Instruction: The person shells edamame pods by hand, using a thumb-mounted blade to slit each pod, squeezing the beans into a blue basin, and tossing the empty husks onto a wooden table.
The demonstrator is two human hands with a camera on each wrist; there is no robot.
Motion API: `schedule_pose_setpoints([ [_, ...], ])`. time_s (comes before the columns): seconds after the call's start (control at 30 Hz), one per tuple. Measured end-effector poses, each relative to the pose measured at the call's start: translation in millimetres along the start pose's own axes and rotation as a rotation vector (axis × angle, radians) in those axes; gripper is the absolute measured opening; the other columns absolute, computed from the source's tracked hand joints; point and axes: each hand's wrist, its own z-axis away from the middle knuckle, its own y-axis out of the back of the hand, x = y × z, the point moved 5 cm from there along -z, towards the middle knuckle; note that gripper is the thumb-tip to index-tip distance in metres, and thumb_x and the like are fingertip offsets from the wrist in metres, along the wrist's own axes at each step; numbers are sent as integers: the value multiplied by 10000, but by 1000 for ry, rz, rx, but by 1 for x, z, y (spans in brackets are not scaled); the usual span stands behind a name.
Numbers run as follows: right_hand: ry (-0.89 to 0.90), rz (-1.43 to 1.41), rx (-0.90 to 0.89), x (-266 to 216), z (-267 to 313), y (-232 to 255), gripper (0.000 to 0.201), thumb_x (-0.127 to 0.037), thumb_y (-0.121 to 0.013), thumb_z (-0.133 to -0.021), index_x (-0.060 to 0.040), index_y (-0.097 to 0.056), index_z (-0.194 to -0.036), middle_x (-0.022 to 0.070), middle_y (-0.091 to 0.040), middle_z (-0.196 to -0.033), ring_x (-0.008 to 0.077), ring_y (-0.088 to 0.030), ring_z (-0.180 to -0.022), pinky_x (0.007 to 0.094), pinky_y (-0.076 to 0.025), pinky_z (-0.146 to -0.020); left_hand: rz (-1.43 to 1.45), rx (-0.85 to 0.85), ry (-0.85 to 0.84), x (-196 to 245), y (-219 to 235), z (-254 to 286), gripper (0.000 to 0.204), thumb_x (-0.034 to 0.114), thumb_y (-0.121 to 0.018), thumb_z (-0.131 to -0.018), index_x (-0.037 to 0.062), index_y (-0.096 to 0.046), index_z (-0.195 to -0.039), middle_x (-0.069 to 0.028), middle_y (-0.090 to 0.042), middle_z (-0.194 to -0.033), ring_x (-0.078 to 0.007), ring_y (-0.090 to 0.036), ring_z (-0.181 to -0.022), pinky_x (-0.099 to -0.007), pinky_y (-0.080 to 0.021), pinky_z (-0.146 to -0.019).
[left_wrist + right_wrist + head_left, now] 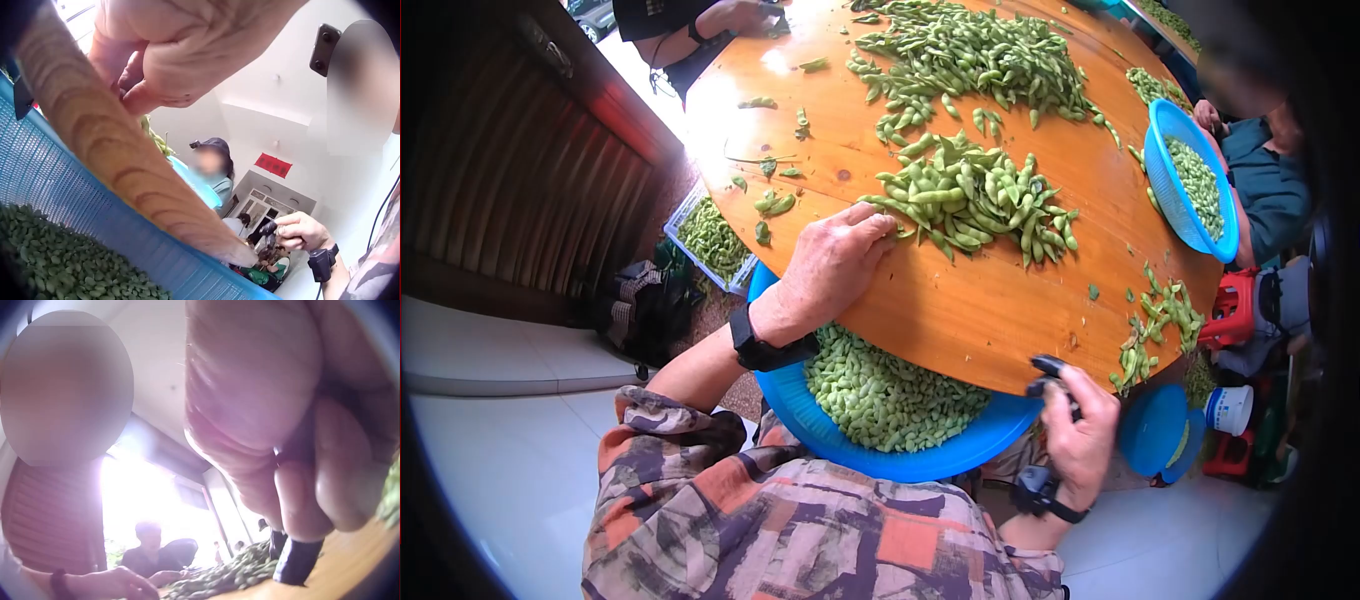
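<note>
In the head view, my left hand (830,262) lies over the table's near edge, its fingertips at the left end of a small pile of green soybean pods (970,200). Its fingers bend downward in the left wrist view, and I cannot tell whether they pinch a pod. My right hand (1080,430) is at the table's near edge on the right, with black covers on the thumb and forefinger. Those two tips stand apart with nothing visible between them. Below the edge, a blue basin (1000,440) holds many shelled beans (880,395), partly hidden by the wooden tabletop (990,325).
A larger heap of pods (980,60) covers the table's far side. Loose pods and leaves (1155,320) lie at the right edge. Another person sits behind a blue basket (1165,190) of beans. On the floor at left is a crate (715,240) of pods.
</note>
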Motion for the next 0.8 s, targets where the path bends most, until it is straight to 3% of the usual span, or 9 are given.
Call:
schedule_pose_setpoints([
  [0.1,33,-153,-46,-10,-17,-41,246,25,-589,-880,25,-687,-1105,80,-690,-796,101,-589,-620,245,-458,-566,61,24,26,2,1,1,151,12,-696,-819,8,-661,-967,-114,-635,-832,-252,-649,-723,-332,-524,-632],
  [0.17,-43,-364,-97,-16,-26,-62,244,-2,-590,-911,28,-681,-1135,24,-652,-747,55,-535,-580,221,-418,-520,156,34,42,9,2,6,139,6,-693,-831,10,-648,-962,-95,-640,-827,-205,-650,-713,-307,-526,-623],
  [0.27,-190,-601,-183,-17,-35,-84,266,-39,-581,-953,37,-649,-1199,-20,-574,-689,22,-465,-546,196,-365,-480,554,-142,327,19,-6,20,100,13,-697,-879,21,-621,-943,3,-604,-790,-55,-587,-730,-231,-497,-633],
  [0.37,-263,-836,-247,-18,-38,-94,299,-67,-575,-980,54,-604,-1251,-47,-498,-649,14,-424,-530,186,-328,-459,791,-296,368,30,-17,26,111,12,-708,-879,13,-615,-941,15,-599,-821,-43,-582,-770,-218,-494,-684],
  [0.43,-269,-871,-244,-16,-41,-95,308,-77,-568,-992,69,-572,-1263,-47,-472,-641,17,-407,-531,188,-321,-454,871,-306,307,30,-31,28,136,-6,-709,-874,7,-628,-982,-1,-616,-870,-56,-589,-817,-220,-492,-735],
  [0.53,-289,-937,-213,-10,-41,-98,287,-67,-562,-994,89,-564,-1235,-39,-470,-645,27,-412,-533,193,-324,-456,1010,-270,365,35,-42,29,169,-39,-700,-872,0,-641,-1026,-7,-635,-930,-69,-594,-874,-231,-504,-774],
  [0.6,-276,-989,-178,-8,-41,-98,271,-54,-560,-993,99,-558,-1216,-34,-462,-646,38,-418,-536,198,-331,-459,1091,-157,474,34,-44,29,189,-58,-695,-871,-8,-649,-1048,-9,-647,-958,-76,-603,-898,-236,-515,-811],
  [0.8,-261,-1023,-216,-2,-48,-101,232,-33,-565,-986,89,-579,-1182,-22,-462,-671,41,-426,-544,208,-343,-458,1067,-170,469,31,-47,26,186,-75,-701,-860,-15,-624,-1019,-5,-647,-930,-65,-604,-906,-242,-520,-838],
])
